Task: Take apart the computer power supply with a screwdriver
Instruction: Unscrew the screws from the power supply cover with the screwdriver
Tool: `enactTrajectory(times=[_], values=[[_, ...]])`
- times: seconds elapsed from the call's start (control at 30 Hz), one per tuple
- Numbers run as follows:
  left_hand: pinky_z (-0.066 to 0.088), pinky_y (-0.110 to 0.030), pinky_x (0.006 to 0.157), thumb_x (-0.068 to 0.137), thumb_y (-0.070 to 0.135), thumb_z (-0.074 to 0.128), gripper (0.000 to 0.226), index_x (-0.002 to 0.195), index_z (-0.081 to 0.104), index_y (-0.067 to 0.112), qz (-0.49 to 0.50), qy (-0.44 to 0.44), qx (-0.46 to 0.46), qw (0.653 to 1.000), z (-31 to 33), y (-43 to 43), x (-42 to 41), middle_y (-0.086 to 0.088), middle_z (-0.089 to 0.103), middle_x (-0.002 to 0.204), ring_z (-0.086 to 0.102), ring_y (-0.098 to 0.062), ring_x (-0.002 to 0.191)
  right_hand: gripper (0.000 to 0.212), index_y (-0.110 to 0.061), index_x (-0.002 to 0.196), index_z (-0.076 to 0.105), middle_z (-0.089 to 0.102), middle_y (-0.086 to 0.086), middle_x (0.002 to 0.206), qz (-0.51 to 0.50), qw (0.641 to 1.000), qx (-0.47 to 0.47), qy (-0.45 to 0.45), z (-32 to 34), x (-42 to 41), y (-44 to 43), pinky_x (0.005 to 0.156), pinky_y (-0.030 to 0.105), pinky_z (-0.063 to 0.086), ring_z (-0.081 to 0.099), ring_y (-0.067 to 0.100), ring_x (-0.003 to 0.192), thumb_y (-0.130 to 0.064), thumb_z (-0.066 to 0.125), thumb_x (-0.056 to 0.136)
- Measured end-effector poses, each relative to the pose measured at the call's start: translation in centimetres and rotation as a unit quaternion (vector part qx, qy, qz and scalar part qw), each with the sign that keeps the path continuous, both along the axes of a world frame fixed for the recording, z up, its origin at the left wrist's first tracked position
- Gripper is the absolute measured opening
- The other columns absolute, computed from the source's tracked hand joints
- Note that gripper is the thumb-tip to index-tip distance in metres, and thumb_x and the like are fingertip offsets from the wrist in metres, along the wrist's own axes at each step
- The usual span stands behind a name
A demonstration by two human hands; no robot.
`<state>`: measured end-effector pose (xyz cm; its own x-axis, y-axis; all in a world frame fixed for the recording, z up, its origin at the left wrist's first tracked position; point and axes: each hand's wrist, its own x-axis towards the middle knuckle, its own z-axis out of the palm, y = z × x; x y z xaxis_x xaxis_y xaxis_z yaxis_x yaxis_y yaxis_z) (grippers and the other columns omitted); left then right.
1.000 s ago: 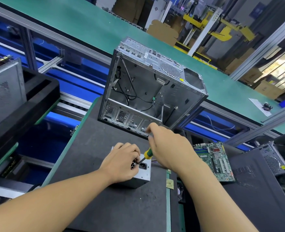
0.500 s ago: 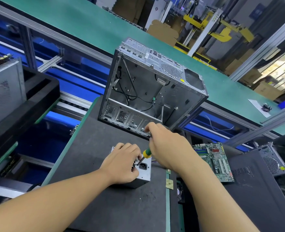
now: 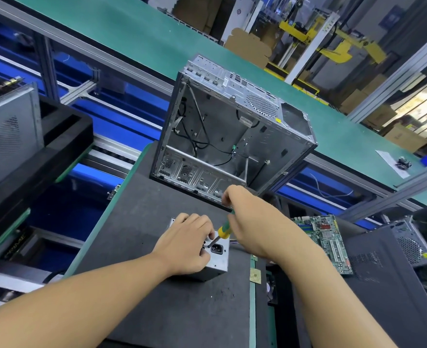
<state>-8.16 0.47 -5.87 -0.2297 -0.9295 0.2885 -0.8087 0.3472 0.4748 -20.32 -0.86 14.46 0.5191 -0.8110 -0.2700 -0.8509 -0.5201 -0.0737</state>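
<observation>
A grey metal power supply (image 3: pixel 218 262) lies on the black mat, its socket face turned towards me. My left hand (image 3: pixel 186 243) covers its top and grips it, fingers curled over the near edge. My right hand (image 3: pixel 251 222) grips a screwdriver (image 3: pixel 223 232) with a yellow and green handle. The shaft slants down to the left, and its tip sits on the power supply's face just left of the socket, beside my left fingers.
An empty open computer case (image 3: pixel 232 136) stands upright just behind my hands. A green motherboard (image 3: pixel 325 241) lies to the right, with another case (image 3: pixel 418 242) beyond it. A grey case (image 3: pixel 6 136) sits at far left. The green conveyor belt (image 3: pixel 137 38) runs behind.
My right hand has shifted slightly with the screwdriver handle. The tip stays on the power supply's face, and my left hand keeps its hold.
</observation>
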Motion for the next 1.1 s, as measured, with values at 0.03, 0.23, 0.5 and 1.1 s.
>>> enactTrajectory(times=[0.03,0.23,0.5,1.1], values=[[0.031,-0.026,0.093,0.067,0.033,0.046,0.027,0.093,0.048,0.031,0.001,0.0,0.003,1.0,0.0,0.0,0.0,0.019,0.045,0.098,0.045,-0.008,0.091,0.026,-0.024,0.113,0.039,0.046,-0.004,0.1,-0.017,0.999,0.04,-0.025,0.3,-0.2,-0.2,0.071,0.037,0.043,0.047,0.023,0.086,-0.015,0.05,0.091],[0.03,-0.026,0.095,0.067,0.034,0.045,0.03,0.096,0.05,0.031,0.0,-0.005,0.014,1.0,0.2,-0.1,-0.1,0.018,0.048,0.101,0.046,-0.007,0.095,0.02,-0.02,0.107,0.04,0.047,-0.003,0.103,-0.043,0.999,-0.006,0.008,0.2,-0.5,-0.2,0.07,0.037,0.04,0.048,0.024,0.086,-0.035,0.046,0.097],[0.031,-0.027,0.091,0.065,0.033,0.047,0.027,0.092,0.048,0.03,0.006,-0.005,0.0,1.0,0.1,0.1,-0.1,0.018,0.046,0.096,0.045,-0.008,0.088,0.027,-0.021,0.117,0.042,0.045,-0.004,0.114,0.0,1.0,0.029,-0.002,0.1,-0.4,-0.6,0.078,0.034,0.038,0.045,0.024,0.099,-0.013,0.046,0.092],[0.032,-0.027,0.085,0.063,0.032,0.052,0.028,0.085,0.034,0.035,0.006,-0.001,-0.018,1.0,0.1,0.0,-0.2,0.02,0.03,0.088,0.044,-0.008,0.085,0.027,-0.027,0.121,0.04,0.047,-0.009,0.117,-0.011,0.999,-0.032,0.008,-0.3,-0.5,0.0,0.078,0.043,0.047,0.056,0.023,0.095,-0.042,0.038,0.098]])
